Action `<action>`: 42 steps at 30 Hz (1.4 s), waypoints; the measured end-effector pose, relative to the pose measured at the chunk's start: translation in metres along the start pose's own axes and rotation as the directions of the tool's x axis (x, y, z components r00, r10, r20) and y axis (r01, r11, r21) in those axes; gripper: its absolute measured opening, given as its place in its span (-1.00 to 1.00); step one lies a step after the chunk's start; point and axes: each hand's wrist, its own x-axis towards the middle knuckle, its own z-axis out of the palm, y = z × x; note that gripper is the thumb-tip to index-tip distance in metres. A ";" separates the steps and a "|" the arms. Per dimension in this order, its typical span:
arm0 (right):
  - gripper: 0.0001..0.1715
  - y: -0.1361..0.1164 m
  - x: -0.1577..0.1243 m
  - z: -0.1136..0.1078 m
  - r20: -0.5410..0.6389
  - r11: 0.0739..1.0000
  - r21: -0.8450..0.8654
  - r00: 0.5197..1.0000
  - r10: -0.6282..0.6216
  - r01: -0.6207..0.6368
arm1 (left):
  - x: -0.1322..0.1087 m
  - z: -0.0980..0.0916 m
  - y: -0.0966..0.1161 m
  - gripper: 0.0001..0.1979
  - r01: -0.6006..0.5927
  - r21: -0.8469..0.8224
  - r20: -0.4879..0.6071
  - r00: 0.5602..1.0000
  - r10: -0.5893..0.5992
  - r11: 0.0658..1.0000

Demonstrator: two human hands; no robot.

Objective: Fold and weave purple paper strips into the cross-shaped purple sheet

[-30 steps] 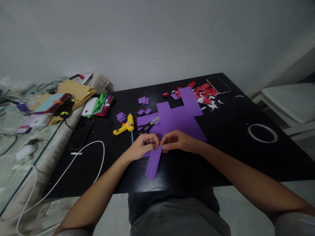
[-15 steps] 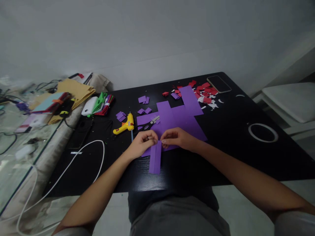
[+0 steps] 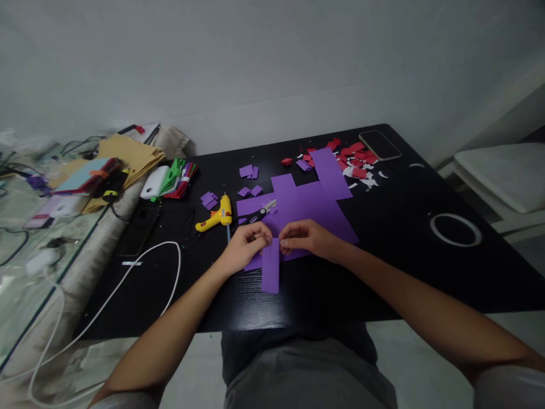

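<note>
My left hand (image 3: 246, 245) and my right hand (image 3: 303, 237) meet over the middle of the black table (image 3: 400, 267). Both pinch the far end of a folded purple paper strip (image 3: 270, 270), which hangs toward me over the table. The strip is folded lengthwise with a crease down its middle. Behind my hands lie larger purple paper sheets (image 3: 306, 199). Black-handled scissors (image 3: 255, 215) rest on those sheets just beyond my left hand. A yellow glue gun (image 3: 215, 217) lies to the left of the scissors.
Small purple squares (image 3: 249, 182) and red paper scraps (image 3: 353, 159) are scattered at the back. A phone (image 3: 380, 145) lies at the far right corner, a white ring (image 3: 455, 229) to the right. A white cable (image 3: 140, 272) loops at the left beside stacked paper (image 3: 176, 180).
The purple strip turned from slanting left to pointing straight toward me and looks shorter and narrower, folded together. Both hands shifted slightly away from me.
</note>
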 end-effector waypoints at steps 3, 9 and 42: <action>-0.71 0.001 0.001 0.000 -0.001 1.000 0.003 1.000 0.003 -0.003 | 0.000 0.000 0.000 -0.83 0.005 -0.005 -0.002 1.000 -0.005 1.000; -0.70 0.003 0.001 0.001 -0.012 1.000 -0.004 1.000 -0.010 0.009 | 0.001 0.000 -0.001 -0.83 0.013 -0.011 -0.009 1.000 -0.013 1.000; -0.68 0.010 0.004 0.005 -0.277 0.980 -0.097 0.941 -0.194 0.174 | 0.002 0.002 -0.004 -0.62 -0.008 -0.199 -0.058 0.998 -0.003 0.980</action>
